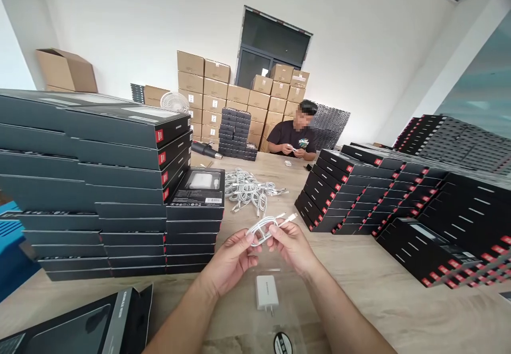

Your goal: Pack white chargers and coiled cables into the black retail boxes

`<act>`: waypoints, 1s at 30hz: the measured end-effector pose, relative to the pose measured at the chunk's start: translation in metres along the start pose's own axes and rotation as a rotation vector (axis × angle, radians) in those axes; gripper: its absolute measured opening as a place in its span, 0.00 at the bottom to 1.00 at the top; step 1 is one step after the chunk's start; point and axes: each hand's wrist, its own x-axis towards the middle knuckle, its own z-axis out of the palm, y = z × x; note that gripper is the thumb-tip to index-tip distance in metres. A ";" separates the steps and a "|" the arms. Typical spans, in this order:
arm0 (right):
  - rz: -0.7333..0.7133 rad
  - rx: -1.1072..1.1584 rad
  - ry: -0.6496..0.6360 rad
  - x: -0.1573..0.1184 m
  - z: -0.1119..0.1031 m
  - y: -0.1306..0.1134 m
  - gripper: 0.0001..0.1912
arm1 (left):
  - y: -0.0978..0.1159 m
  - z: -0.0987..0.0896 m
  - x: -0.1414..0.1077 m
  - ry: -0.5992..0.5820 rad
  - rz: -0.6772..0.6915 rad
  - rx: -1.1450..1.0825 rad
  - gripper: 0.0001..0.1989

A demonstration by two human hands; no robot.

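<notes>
A coiled white charging cable (261, 228) is held up between my two hands over the table. My left hand (236, 253) pinches the coil's left side between thumb and fingers. On the right side, my right hand (290, 242) grips the coil, with a cable plug sticking out above the thumb. Below the hands a white wall charger (266, 292) lies with its prongs toward me, on what looks like a clear plastic tray (255, 324). A round black-and-white label (282, 343) sits at the lower edge. Beyond my hands lies a tangled heap of white cables (249, 189).
Tall stacks of black boxes (120, 183) stand at left, with more box stacks (351, 189) at right. An open black box (75, 324) lies front left. Across the table (339, 269) a person (297, 136) handles something small. Brown cartons (215, 96) line the back wall.
</notes>
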 end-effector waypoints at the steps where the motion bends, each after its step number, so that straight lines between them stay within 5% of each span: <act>1: -0.015 -0.058 -0.013 0.000 -0.001 -0.003 0.13 | 0.001 0.001 -0.001 -0.023 -0.034 -0.001 0.14; 6: -0.074 -0.279 -0.097 -0.005 0.003 -0.017 0.14 | 0.006 0.007 -0.003 -0.060 -0.202 0.059 0.23; 14: 0.001 -0.050 -0.031 -0.001 0.000 -0.007 0.19 | 0.012 0.021 -0.004 0.128 -0.039 -0.078 0.26; 20: 0.075 0.220 -0.010 0.002 -0.014 -0.024 0.19 | 0.014 0.021 -0.004 0.128 -0.045 -0.049 0.27; 24: 0.151 0.144 0.064 0.003 -0.024 -0.028 0.21 | 0.013 0.020 -0.004 0.101 -0.054 0.092 0.26; 30: 0.321 -0.038 -0.252 -0.008 -0.038 -0.030 0.20 | 0.013 0.018 -0.011 0.047 -0.179 0.095 0.27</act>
